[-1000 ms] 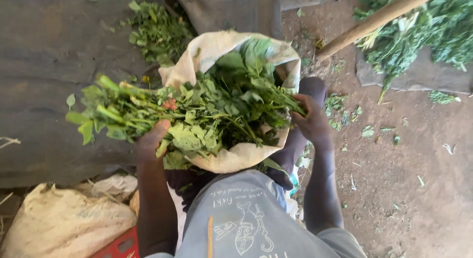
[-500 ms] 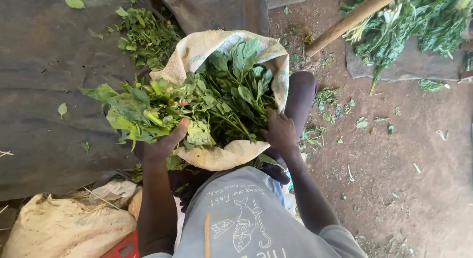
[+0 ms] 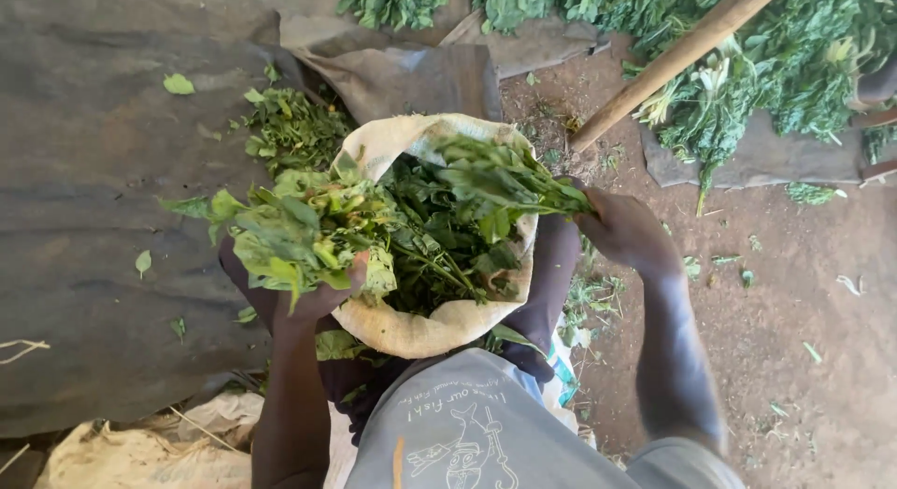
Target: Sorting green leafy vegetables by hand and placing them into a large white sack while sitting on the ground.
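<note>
Left hand [image 3: 313,297] closed under leafy bundle [image 3: 299,232], lifting it over sack [image 3: 425,326] mouth between hands. Right hand [image 3: 626,232] pinches stems [image 3: 509,185], steadying far end. More greens [image 3: 747,69] beyond right hand.

We look straight down at a sack [image 3: 411,332] standing open between our knees, filled with leafy stems [image 3: 425,237]. Our left hand [image 3: 313,293] sits at the sack's left rim, under a bunch of leaves [image 3: 290,232] that hangs over that edge. Our right hand [image 3: 626,232] is at the right rim, touching the stems' tips. A tarp [image 3: 93,199] lies on the ground to the left. Beyond the sack, a wooden pole [image 3: 673,59] slants across piles of greens [image 3: 794,69]. Another sack [image 3: 131,456] lies at lower left.
</note>
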